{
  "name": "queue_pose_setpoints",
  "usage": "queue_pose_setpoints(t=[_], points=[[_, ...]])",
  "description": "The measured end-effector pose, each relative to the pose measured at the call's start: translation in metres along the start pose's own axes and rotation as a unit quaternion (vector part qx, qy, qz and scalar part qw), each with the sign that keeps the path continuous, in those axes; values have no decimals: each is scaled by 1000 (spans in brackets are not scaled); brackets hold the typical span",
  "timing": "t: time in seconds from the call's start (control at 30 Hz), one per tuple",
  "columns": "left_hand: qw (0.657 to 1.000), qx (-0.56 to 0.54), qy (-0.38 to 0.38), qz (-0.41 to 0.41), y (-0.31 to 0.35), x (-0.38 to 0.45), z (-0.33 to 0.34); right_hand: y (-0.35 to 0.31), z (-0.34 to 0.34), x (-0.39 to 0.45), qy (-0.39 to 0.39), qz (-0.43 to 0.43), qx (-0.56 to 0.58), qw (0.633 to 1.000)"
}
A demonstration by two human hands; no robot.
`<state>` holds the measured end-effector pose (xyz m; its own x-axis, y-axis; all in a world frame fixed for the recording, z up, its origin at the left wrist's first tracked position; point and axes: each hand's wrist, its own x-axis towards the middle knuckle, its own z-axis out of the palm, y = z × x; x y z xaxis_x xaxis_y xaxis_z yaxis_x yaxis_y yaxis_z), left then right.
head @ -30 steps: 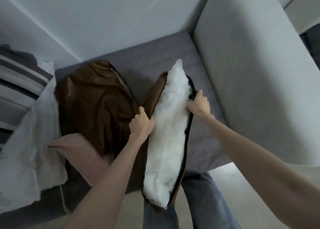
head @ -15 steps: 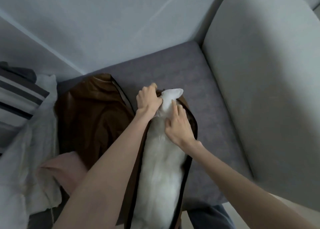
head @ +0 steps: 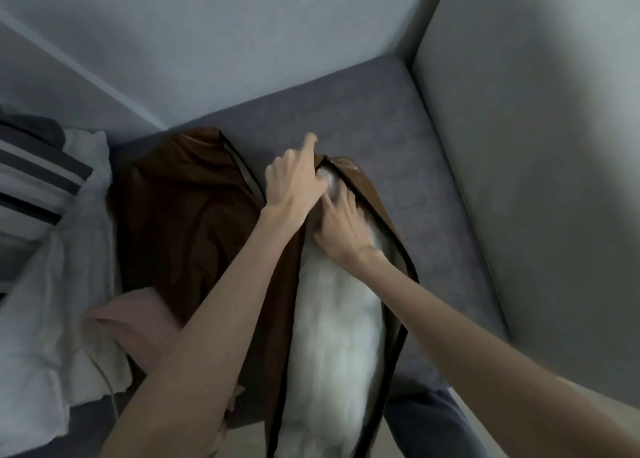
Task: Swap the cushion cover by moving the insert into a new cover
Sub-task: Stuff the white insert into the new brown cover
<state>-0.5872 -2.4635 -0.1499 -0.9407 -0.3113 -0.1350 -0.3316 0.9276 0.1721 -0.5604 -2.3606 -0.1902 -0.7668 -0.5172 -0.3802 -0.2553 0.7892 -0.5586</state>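
A white cushion insert [head: 337,340] lies lengthwise inside a shiny brown cover [head: 374,198] whose black zipper edges gape along both sides. My left hand [head: 294,180] grips the cover's left edge at its far corner, index finger raised. My right hand [head: 341,230] presses down on the insert's top end, fingers spread, just under the left hand. The insert's far corner sits inside the cover's corner. A second brown cover [head: 187,215] lies crumpled to the left on the sofa seat [head: 398,118].
A pink cover [head: 131,322] lies at the seat's front left, beside a white insert [head: 52,301] and a striped cushion [head: 31,180]. The sofa's pale armrest [head: 536,146] rises on the right. My jeans-clad leg [head: 436,423] shows below.
The insert's far corner stuck out above the cover; now it is pushed inside. Both hands moved up from the cover's sides to the far corner. The camera came closer.
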Motion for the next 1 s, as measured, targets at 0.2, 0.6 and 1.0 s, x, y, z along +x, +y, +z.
queue_pose_setpoints(t=[0.2,0.6,1.0], points=[[995,-59,-58,-54,-36,-104,5,41,-10,-110,207,113,-7,972],[936,-293,-42,-193,-72,-208,-6,16,-13,-132,137,119,42,982],[872,-423,-118,-217,-35,-207,-1,-38,-69,-104,227,11,-132,965]])
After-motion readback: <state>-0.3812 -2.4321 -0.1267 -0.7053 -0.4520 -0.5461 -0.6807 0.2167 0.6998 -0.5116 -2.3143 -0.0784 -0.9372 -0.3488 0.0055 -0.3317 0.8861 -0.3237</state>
